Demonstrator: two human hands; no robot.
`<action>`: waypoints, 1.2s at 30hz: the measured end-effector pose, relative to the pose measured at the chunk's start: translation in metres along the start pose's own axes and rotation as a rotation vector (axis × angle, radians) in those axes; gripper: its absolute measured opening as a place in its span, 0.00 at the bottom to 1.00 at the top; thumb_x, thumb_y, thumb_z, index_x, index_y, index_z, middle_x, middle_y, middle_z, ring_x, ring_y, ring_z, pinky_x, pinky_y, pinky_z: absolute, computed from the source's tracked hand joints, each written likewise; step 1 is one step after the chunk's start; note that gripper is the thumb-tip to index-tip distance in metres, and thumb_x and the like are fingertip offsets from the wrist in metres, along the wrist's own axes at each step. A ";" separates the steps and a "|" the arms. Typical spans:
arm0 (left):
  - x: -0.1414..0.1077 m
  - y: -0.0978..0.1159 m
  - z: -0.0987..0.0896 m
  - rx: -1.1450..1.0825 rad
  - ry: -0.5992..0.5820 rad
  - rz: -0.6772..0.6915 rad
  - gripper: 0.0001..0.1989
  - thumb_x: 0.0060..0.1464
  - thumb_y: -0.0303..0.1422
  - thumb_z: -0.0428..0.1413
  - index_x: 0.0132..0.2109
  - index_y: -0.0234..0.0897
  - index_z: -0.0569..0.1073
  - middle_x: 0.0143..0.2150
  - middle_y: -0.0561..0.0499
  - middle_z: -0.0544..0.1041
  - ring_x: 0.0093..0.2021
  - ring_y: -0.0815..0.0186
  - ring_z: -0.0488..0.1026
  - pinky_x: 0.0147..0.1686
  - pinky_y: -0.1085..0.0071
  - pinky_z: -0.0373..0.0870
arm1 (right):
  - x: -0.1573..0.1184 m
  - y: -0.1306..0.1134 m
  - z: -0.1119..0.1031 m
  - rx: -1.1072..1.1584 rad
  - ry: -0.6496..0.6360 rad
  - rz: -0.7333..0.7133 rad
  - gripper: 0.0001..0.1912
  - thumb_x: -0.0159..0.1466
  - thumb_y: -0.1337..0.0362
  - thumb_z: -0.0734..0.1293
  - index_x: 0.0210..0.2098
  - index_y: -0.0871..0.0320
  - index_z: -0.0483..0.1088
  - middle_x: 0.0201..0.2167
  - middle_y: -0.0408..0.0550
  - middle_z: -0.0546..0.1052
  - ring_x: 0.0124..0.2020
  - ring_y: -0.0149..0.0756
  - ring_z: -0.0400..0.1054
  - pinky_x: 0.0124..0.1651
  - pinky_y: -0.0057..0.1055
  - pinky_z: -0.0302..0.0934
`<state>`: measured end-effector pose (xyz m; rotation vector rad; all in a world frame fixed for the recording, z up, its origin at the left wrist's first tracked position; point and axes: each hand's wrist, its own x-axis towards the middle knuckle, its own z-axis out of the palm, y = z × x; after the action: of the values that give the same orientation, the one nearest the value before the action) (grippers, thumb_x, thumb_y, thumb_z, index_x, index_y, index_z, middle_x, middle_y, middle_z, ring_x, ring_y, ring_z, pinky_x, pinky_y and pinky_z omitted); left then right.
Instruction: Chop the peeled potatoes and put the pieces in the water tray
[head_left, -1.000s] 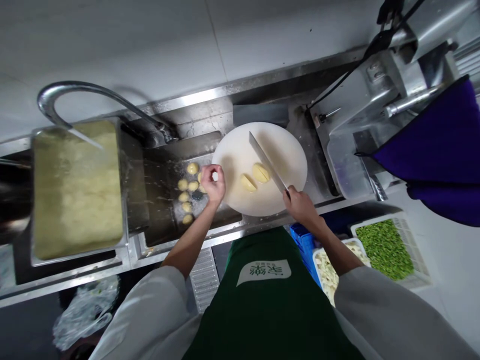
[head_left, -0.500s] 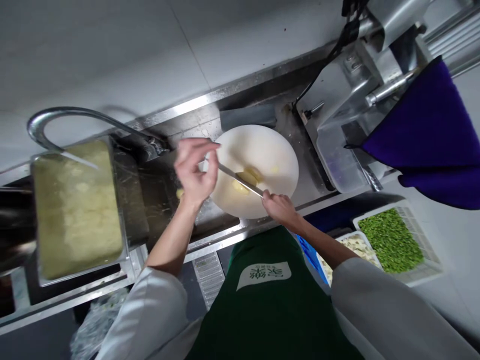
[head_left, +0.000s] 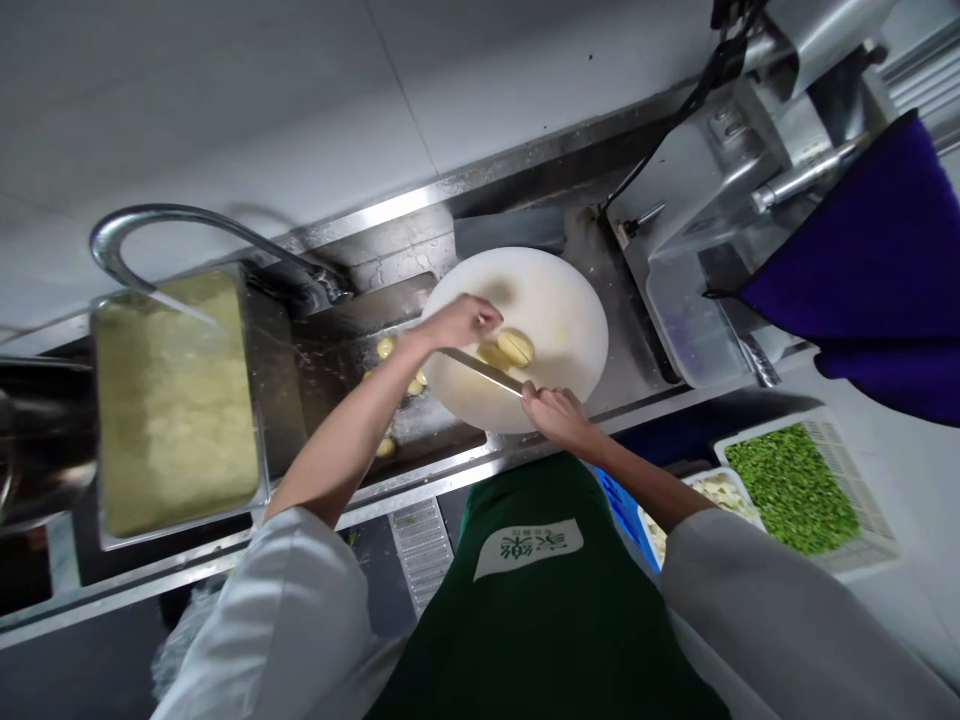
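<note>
A round white cutting board [head_left: 577, 310] lies across the sink. On it are yellow potato pieces [head_left: 516, 347], one showing a dark cut line. My right hand [head_left: 556, 415] is closed round the handle of a knife [head_left: 484, 370], whose blade points left over the board's lower part. Just above the blade, my left hand [head_left: 466, 322] hovers beside the potato pieces, fingers curled together; what they hold, if anything, is too small to make out. Several peeled potatoes [head_left: 385, 447] lie in the sink basin left of the board.
Water runs from a curved faucet [head_left: 187, 215] into a tub [head_left: 255, 440] of pale yellow contents at left. A metal machine [head_left: 675, 190] and purple cloth [head_left: 847, 260] are at right. Chopped greens [head_left: 791, 485] fill a white basket at lower right.
My left hand has moved right and down onto the board area, its fingers now curled beside the potato pieces. My right hand keeps the knife in nearly the same place. The view has shifted slightly.
</note>
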<state>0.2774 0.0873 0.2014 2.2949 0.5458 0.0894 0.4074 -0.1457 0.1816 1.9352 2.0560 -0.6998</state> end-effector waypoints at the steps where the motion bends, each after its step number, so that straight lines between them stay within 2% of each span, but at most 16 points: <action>1: -0.002 -0.004 -0.018 -0.029 0.124 0.012 0.17 0.61 0.41 0.54 0.37 0.30 0.78 0.37 0.48 0.78 0.36 0.69 0.74 0.39 0.72 0.72 | -0.006 0.001 0.002 0.010 0.000 0.006 0.18 0.74 0.66 0.49 0.56 0.68 0.61 0.39 0.62 0.77 0.43 0.47 0.75 0.45 0.38 0.64; 4: -0.015 -0.026 -0.062 -0.097 0.589 -0.046 0.25 0.67 0.45 0.48 0.42 0.21 0.73 0.41 0.46 0.76 0.39 0.74 0.73 0.44 0.71 0.72 | -0.030 0.009 0.007 0.066 0.026 0.066 0.19 0.76 0.58 0.48 0.52 0.64 0.62 0.39 0.59 0.77 0.41 0.49 0.75 0.41 0.37 0.62; 6: -0.027 -0.044 -0.065 -0.093 0.864 -0.145 0.30 0.68 0.51 0.45 0.43 0.21 0.71 0.37 0.47 0.74 0.33 0.78 0.70 0.40 0.74 0.72 | -0.049 0.017 0.011 0.120 0.038 0.149 0.19 0.76 0.55 0.48 0.49 0.62 0.63 0.38 0.55 0.78 0.40 0.48 0.75 0.38 0.35 0.58; 7: -0.034 -0.051 -0.056 -0.057 0.901 -0.186 0.33 0.68 0.54 0.41 0.43 0.23 0.70 0.37 0.46 0.74 0.33 0.77 0.69 0.39 0.73 0.73 | -0.059 0.023 0.013 0.142 0.037 0.200 0.19 0.76 0.55 0.49 0.47 0.61 0.63 0.37 0.54 0.78 0.40 0.48 0.75 0.36 0.33 0.56; 8: -0.039 -0.055 -0.041 -0.022 0.850 -0.189 0.35 0.66 0.57 0.41 0.43 0.24 0.70 0.38 0.44 0.74 0.34 0.75 0.70 0.40 0.71 0.74 | -0.068 0.030 0.015 0.159 0.031 0.255 0.18 0.76 0.56 0.49 0.46 0.61 0.63 0.36 0.54 0.78 0.39 0.47 0.75 0.35 0.33 0.53; 10: -0.044 -0.057 -0.001 0.077 0.469 -0.045 0.35 0.61 0.58 0.49 0.54 0.28 0.71 0.53 0.38 0.73 0.52 0.63 0.72 0.54 0.61 0.72 | -0.085 0.044 0.023 0.178 0.007 0.368 0.17 0.76 0.58 0.50 0.46 0.63 0.63 0.34 0.54 0.77 0.38 0.45 0.75 0.33 0.32 0.48; 11: -0.042 -0.055 0.021 0.141 0.218 0.078 0.38 0.57 0.58 0.55 0.60 0.31 0.68 0.64 0.36 0.65 0.63 0.54 0.64 0.62 0.55 0.66 | -0.093 0.051 0.027 0.188 -0.003 0.415 0.16 0.76 0.58 0.51 0.46 0.63 0.63 0.34 0.54 0.77 0.37 0.45 0.75 0.32 0.33 0.46; 13: -0.032 -0.052 0.058 0.244 -0.106 0.214 0.45 0.48 0.56 0.63 0.67 0.38 0.64 0.71 0.38 0.55 0.72 0.46 0.50 0.68 0.44 0.51 | -0.105 0.062 0.037 0.202 -0.029 0.470 0.15 0.76 0.59 0.52 0.46 0.63 0.63 0.33 0.54 0.77 0.36 0.44 0.75 0.32 0.33 0.43; 15: -0.019 -0.052 0.082 0.285 -0.258 0.279 0.48 0.44 0.52 0.67 0.69 0.43 0.62 0.71 0.40 0.55 0.72 0.44 0.47 0.69 0.43 0.45 | -0.113 0.068 0.044 0.199 -0.065 0.489 0.14 0.76 0.59 0.53 0.46 0.63 0.63 0.33 0.54 0.77 0.36 0.44 0.75 0.32 0.34 0.42; 17: -0.013 -0.055 0.096 0.271 -0.251 0.279 0.47 0.43 0.49 0.68 0.68 0.43 0.64 0.69 0.40 0.59 0.70 0.45 0.51 0.69 0.47 0.47 | -0.115 0.068 0.049 0.188 -0.091 0.485 0.14 0.76 0.59 0.53 0.46 0.63 0.63 0.32 0.53 0.77 0.36 0.44 0.74 0.32 0.34 0.42; 20: -0.031 -0.057 0.116 0.224 -0.032 0.175 0.41 0.46 0.48 0.66 0.65 0.38 0.67 0.65 0.38 0.63 0.67 0.47 0.56 0.68 0.51 0.52 | -0.107 0.058 0.050 0.211 -0.087 0.466 0.15 0.76 0.58 0.52 0.47 0.63 0.63 0.34 0.53 0.77 0.37 0.44 0.74 0.33 0.33 0.46; 24: -0.068 -0.038 0.155 0.126 0.485 -0.129 0.35 0.53 0.49 0.61 0.62 0.34 0.69 0.60 0.35 0.64 0.63 0.50 0.60 0.65 0.51 0.59 | -0.078 0.040 0.042 0.229 -0.079 0.430 0.16 0.76 0.59 0.50 0.47 0.63 0.63 0.36 0.55 0.77 0.40 0.46 0.75 0.36 0.33 0.53; 26: -0.071 -0.026 0.173 0.040 0.750 -0.296 0.29 0.61 0.48 0.54 0.62 0.32 0.68 0.60 0.34 0.64 0.63 0.54 0.61 0.64 0.54 0.60 | -0.063 0.032 0.040 0.208 -0.053 0.401 0.17 0.76 0.59 0.49 0.47 0.63 0.63 0.37 0.56 0.77 0.40 0.47 0.75 0.35 0.34 0.55; 28: -0.063 -0.018 0.185 -0.025 0.930 -0.416 0.26 0.67 0.45 0.46 0.62 0.31 0.67 0.60 0.35 0.65 0.64 0.56 0.61 0.65 0.56 0.59 | -0.049 0.024 0.040 0.186 -0.029 0.352 0.17 0.76 0.59 0.48 0.47 0.63 0.62 0.36 0.55 0.77 0.39 0.47 0.75 0.35 0.34 0.57; 31: -0.046 -0.016 0.192 -0.048 1.010 -0.502 0.24 0.70 0.43 0.40 0.58 0.32 0.70 0.57 0.37 0.69 0.61 0.58 0.63 0.64 0.56 0.60 | -0.037 0.015 0.039 0.171 -0.035 0.251 0.17 0.76 0.60 0.48 0.48 0.64 0.62 0.34 0.55 0.77 0.38 0.47 0.75 0.35 0.34 0.59; 36: -0.050 -0.013 0.195 -0.040 0.943 -0.478 0.24 0.71 0.42 0.40 0.56 0.31 0.71 0.55 0.38 0.70 0.59 0.59 0.64 0.63 0.57 0.60 | -0.023 0.014 0.025 0.166 -0.091 0.256 0.16 0.75 0.60 0.50 0.48 0.63 0.62 0.37 0.57 0.77 0.41 0.50 0.75 0.40 0.36 0.62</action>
<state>0.2713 -0.0557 0.0587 1.9101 1.5190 0.9539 0.4196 -0.1778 0.1691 2.1617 1.7045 -0.9018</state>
